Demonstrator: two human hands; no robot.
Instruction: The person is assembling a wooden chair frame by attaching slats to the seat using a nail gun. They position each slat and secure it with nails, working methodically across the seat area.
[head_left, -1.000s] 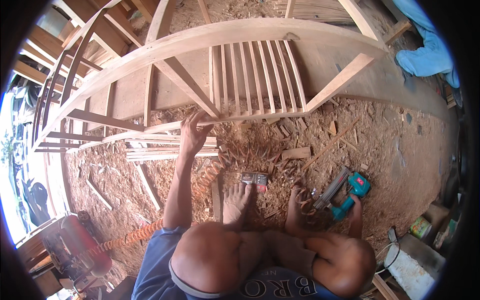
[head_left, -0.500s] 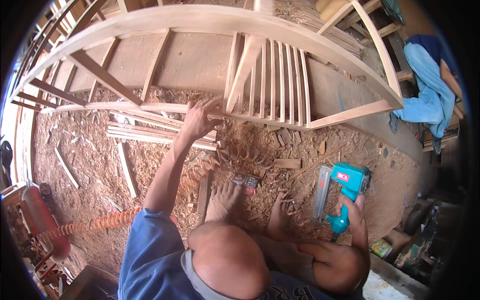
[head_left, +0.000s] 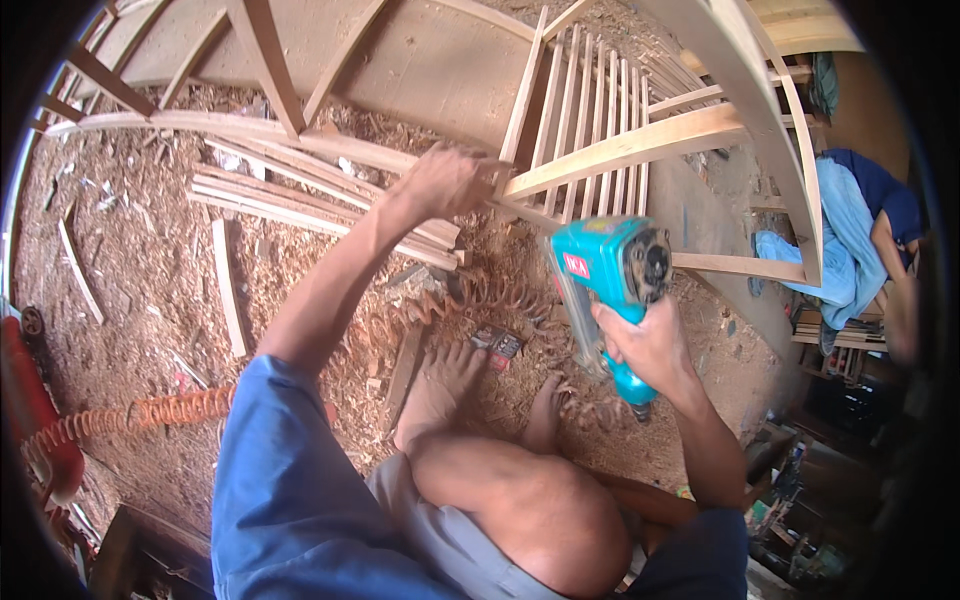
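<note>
A curved, unpainted wooden frame (head_left: 625, 155) with crosspieces and a panel of thin upright slats (head_left: 595, 120) spans the upper part of the head view. My left hand (head_left: 450, 182) grips its lower rail where a crosspiece joins, fingers bent over the wood and partly blurred. In my right hand (head_left: 650, 345) is a teal nail gun (head_left: 605, 262), my fingers wrapped around its handle. The gun is held up just on the near side of the rail, to the right of my left hand. Its nose is hidden behind its body.
Loose wooden strips (head_left: 320, 215) lie on the shaving-covered floor. An orange coiled hose (head_left: 185, 405) runs from a red tank (head_left: 35, 410) toward my feet. A small box (head_left: 497, 345) sits beside my foot. Another person (head_left: 840, 225) is at the far right.
The nail gun has moved up and left, nearer the rail. My left hand has shifted right along the rail to the crosspiece joint. The frame appears nearer and turned in view.
</note>
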